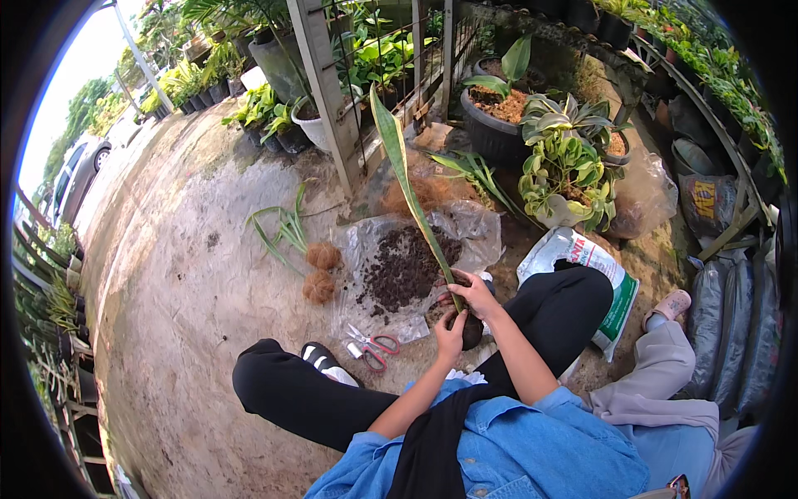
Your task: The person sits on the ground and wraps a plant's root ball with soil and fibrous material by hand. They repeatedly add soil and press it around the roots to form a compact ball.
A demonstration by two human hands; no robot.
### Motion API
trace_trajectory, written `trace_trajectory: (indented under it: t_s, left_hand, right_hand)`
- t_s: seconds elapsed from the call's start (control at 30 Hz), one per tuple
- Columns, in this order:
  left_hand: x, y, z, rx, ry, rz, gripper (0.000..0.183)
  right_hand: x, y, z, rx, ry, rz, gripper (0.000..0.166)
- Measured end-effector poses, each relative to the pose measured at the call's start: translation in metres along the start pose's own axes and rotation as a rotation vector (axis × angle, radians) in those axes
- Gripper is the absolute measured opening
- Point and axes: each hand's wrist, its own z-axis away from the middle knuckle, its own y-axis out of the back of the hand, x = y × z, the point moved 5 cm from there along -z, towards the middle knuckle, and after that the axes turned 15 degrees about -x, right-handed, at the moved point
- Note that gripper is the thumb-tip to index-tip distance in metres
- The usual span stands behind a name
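Observation:
My left hand (450, 335) grips the base of a tall snake plant leaf (408, 187), just above a dark, rounded root ball (472, 335). Slightly higher, my right hand (474, 294) holds the lower part of the same leaf. The long green leaf with yellowish edges rises away from me, tilted to the left. Beyond my hands, dark loose soil (399, 268) is spread on a clear plastic sheet (480, 227). Red-handled scissors (373, 350) lie near the sheet's front edge, beside a small white spool (354, 350).
Two brown fibre-wrapped balls (318, 287) with green leaves lie left of the sheet. To the right sits a white and green soil bag (614, 293). Another person's leg (654, 355) is close on the right. Potted plants (495, 121) and a metal frame (327, 93) stand ahead.

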Motion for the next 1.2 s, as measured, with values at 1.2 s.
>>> trace_trajectory:
  t_s: [1.2]
  left_hand:
    - [0.069,0.057,-0.089,-0.060,0.270,0.838,0.031]
  right_hand:
    - [-0.054,-0.029,-0.071,0.299,0.294,0.563,0.036]
